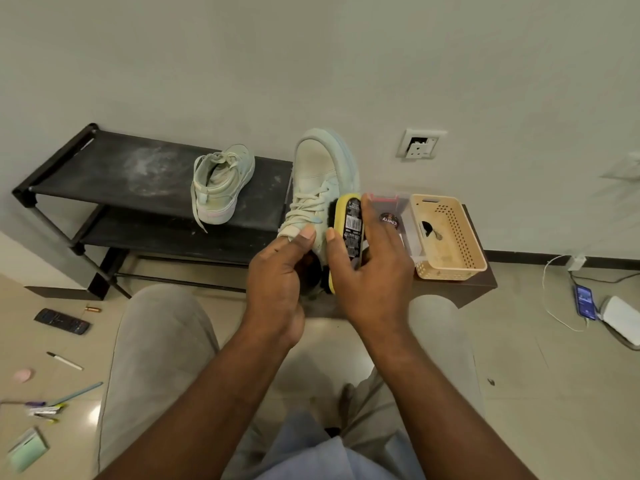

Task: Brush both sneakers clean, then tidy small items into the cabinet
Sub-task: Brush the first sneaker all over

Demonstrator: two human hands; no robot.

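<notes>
My left hand (pixel 280 271) grips a pale sneaker (pixel 322 174) at its opening, thumb on the tongue, holding it toe-up in front of me. My right hand (pixel 374 271) holds a yellow-backed shoe brush (pixel 349 226) with a black label, its dark bristles against the sneaker's laced side. The second pale sneaker (pixel 221 185) stands on the top shelf of a black shoe rack (pixel 104 168), heel toward me, laces hanging over the edge.
A beige perforated basket (pixel 464 244) and a clear box (pixel 398 209) with a polish tin (pixel 389 220) sit on a low brown stand. On the floor at left lie a remote (pixel 62 321), battery (pixel 92 309), marker (pixel 65 361), pens (pixel 45 408) and a green notepad (pixel 27 450). A charging phone (pixel 585 301) lies at right.
</notes>
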